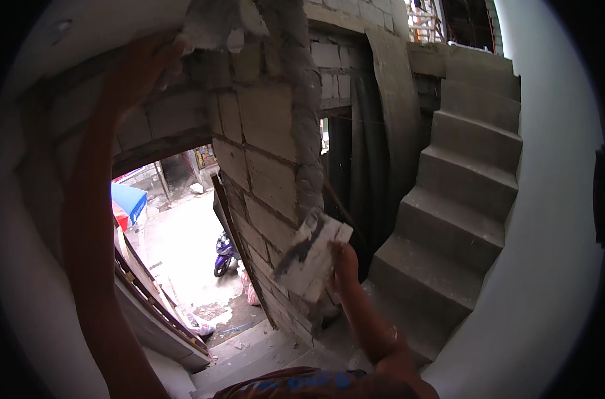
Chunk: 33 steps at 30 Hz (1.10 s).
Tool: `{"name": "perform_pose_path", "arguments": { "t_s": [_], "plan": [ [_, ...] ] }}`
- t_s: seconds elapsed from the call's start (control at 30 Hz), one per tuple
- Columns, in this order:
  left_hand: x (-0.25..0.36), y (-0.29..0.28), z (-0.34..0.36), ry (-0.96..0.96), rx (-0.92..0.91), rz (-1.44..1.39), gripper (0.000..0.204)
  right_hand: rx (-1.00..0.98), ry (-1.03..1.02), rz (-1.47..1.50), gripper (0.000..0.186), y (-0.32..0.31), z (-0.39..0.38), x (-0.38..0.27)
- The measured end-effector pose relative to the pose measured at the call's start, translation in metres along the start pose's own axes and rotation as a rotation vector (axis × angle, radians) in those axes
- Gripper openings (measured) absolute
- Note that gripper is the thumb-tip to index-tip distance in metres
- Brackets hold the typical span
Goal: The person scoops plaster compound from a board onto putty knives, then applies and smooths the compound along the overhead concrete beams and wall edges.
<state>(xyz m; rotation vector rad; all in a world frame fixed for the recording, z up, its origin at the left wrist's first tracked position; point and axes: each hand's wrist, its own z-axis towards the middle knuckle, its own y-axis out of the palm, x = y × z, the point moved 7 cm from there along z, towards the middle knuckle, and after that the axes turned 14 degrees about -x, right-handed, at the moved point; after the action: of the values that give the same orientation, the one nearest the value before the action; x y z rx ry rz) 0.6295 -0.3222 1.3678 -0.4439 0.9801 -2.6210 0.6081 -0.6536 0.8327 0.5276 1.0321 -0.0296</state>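
Note:
My left hand (pixel 152 66) is raised high at the upper left, its fingers closed at the edge of a flat grey trowel (pixel 216 26) with wet mortar on it. The trowel is up against the top of the block wall (pixel 266 123); its handle is mostly hidden in the shadow of the hand. Lower down, right of the middle, my right hand (pixel 345 266) grips the right edge of a pale rectangular board (pixel 312 259). Dark grey mortar is smeared across the board's face. The board is tilted in front of the wall's rough mortared edge (pixel 307 159).
Concrete stairs (pixel 449 193) climb on the right beside a smooth pale wall (pixel 548 233). Through a doorway at the left, a blue motorcycle (pixel 224 253) and a blue and red umbrella (pixel 129 201) show outside. Steps (pixel 262 356) with debris lie below me.

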Motion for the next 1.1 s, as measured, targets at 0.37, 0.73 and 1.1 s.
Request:
{"name": "perform_pose_path", "arguments": {
  "t_s": [0.37,0.73,1.1],
  "plan": [
    [-0.017,0.166,-0.187,0.435,-0.19,0.5,0.041,-0.478,0.302,0.815,0.048,0.204,0.013,-0.108],
    [-0.067,0.16,-0.251,0.396,-0.186,0.687,0.038,-0.421,0.132,0.7,0.043,0.167,0.023,-0.104],
    [-0.11,0.191,-0.29,-0.318,-0.452,-0.779,0.028,-0.421,0.26,0.541,0.034,0.089,0.041,-0.068]
  ]
}}
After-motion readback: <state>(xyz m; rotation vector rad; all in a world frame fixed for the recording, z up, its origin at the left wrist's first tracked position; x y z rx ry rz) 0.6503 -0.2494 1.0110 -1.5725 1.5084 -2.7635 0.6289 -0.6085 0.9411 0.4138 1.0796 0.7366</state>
